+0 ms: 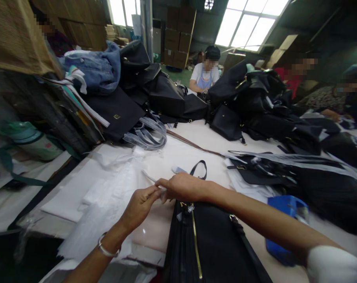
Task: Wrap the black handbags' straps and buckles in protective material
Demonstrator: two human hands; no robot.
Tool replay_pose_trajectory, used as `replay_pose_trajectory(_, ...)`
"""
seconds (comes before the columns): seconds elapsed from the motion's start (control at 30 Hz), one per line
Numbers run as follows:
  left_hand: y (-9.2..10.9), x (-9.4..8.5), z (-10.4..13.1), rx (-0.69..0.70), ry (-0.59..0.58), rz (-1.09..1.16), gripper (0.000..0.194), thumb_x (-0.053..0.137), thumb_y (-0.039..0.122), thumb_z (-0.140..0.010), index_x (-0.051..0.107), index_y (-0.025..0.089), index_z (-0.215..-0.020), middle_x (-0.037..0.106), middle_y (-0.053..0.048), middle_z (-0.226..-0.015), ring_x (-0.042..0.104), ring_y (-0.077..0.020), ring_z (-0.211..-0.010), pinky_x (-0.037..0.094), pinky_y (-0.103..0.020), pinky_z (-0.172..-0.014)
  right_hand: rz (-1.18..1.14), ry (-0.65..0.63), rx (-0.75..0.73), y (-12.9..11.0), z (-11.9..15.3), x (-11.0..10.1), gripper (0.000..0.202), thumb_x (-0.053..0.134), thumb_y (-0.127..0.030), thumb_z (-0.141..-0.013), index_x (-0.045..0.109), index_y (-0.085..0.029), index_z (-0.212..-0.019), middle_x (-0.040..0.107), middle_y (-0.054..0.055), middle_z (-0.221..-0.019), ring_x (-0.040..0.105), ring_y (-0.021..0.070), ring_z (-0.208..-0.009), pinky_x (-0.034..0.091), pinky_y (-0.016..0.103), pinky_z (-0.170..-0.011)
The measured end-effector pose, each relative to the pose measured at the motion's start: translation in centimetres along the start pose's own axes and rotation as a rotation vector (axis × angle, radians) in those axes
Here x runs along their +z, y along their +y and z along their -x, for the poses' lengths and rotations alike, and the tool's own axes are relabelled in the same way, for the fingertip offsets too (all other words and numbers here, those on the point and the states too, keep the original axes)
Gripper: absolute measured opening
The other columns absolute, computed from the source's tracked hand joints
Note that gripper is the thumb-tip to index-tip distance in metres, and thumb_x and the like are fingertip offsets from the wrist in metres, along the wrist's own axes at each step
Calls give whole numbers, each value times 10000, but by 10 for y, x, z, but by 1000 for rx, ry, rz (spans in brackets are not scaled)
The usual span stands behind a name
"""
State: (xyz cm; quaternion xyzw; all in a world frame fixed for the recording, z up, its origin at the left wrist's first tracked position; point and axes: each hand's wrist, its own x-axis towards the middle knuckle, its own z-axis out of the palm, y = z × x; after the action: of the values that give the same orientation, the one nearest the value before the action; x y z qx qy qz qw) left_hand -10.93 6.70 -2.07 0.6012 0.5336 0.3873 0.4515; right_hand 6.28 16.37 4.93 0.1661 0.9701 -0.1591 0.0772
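Note:
My left hand (pixel 140 206), with a silvery bangle on its wrist, reaches in from the lower left, its fingers pinched. My right hand (pixel 186 186) meets it fingertip to fingertip, also closed. Between the fingertips is a thin whitish strip (pixel 149 177), its end pointing up and left; its exact kind is unclear. Just below my right hand lies a black bag (pixel 222 243) with a gold zipper (pixel 195 239) and small wrapped fittings at its top. The bag's black loop handle (pixel 199 169) shows beyond my right hand.
White tissue sheets (pixel 107 200) lie at left. Plastic-wrapped straps (pixel 150 133) and piled black bags (pixel 166 92) stand farther back. A blue container (pixel 287 208) sits under my right forearm. A co-worker (pixel 205 74) sits across the table; other people are at right.

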Motion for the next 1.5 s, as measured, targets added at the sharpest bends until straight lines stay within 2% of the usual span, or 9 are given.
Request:
replay_pose_trajectory(0.17,-2,-4,-1,-9,19,-70,286,461,382,-930,652,201,-819,672,15,-823,598,-183,-825,401,-249,-771,-88,46,22,15,8,-1,463,511,-486,-899,494,-170,-1237,667,70,-797,586,178,-672,321,245,-575)
replay_pose_trajectory(0.3,3,-12,-1,-74,43,-123,259,512,413,-906,664,223,-817,683,33,-829,608,-179,-873,377,-233,-809,-175,35,34,29,17,-14,212,496,-317,-920,603,-177,-1038,645,35,-800,529,134,-657,307,229,-584)
replay_pose_trajectory(0.4,13,-9,-6,-61,38,-103,244,533,428,-893,675,236,-845,695,40,-854,611,-181,-910,376,-225,-830,-275,15,3,29,10,-20,144,551,-277,-888,606,-162,-954,631,9,-780,510,113,-657,313,215,-596)
replay_pose_trajectory(0.53,22,-5,-11,-59,36,-90,255,541,455,-880,677,239,-878,701,40,-859,621,-185,-900,384,-229,-841,-370,-43,-32,29,2,-24,209,576,-335,-877,571,-146,-966,619,-6,-723,516,117,-665,331,217,-608)
replay_pose_trajectory(0.73,18,-16,-11,-117,90,-181,293,539,494,-867,682,239,-881,705,33,-861,612,-197,-893,369,-246,-831,-490,-62,-16,50,9,-27,220,569,-356,-880,566,-143,-936,599,-14,-723,517,109,-664,354,207,-596)
replay_pose_trajectory(0.97,24,-8,-18,-74,39,-100,289,519,459,-888,676,220,-846,683,23,-820,606,-190,-842,381,-256,-805,-491,-59,-60,37,-13,-19,232,665,-352,-811,566,-146,-852,580,-32,-691,505,103,-651,335,206,-594)
replay_pose_trajectory(1.17,22,-14,-20,-83,45,-111,306,501,442,-898,673,210,-795,691,10,-803,608,-199,-833,388,-270,-789,-395,62,112,48,-15,-12,403,685,-539,-742,588,-169,-869,585,-22,-728,479,115,-647,288,217,-564)
replay_pose_trajectory(1.37,18,-10,-26,-73,-4,-93,341,441,422,-922,667,202,-791,697,-5,-829,596,-201,-845,378,-280,-805,-493,89,46,43,-19,0,428,649,-536,-787,560,-155,-960,576,-15,-738,495,116,-652,326,212,-577)
replay_pose_trajectory(1.5,15,-21,-30,-69,22,-199,361,442,437,-914,625,200,-713,662,7,-728,590,-190,-768,380,-272,-765,-154,315,162,34,2,4,475,522,-549,-875,539,-122,-1082,616,102,-941,552,189,-829,386,272,-694)
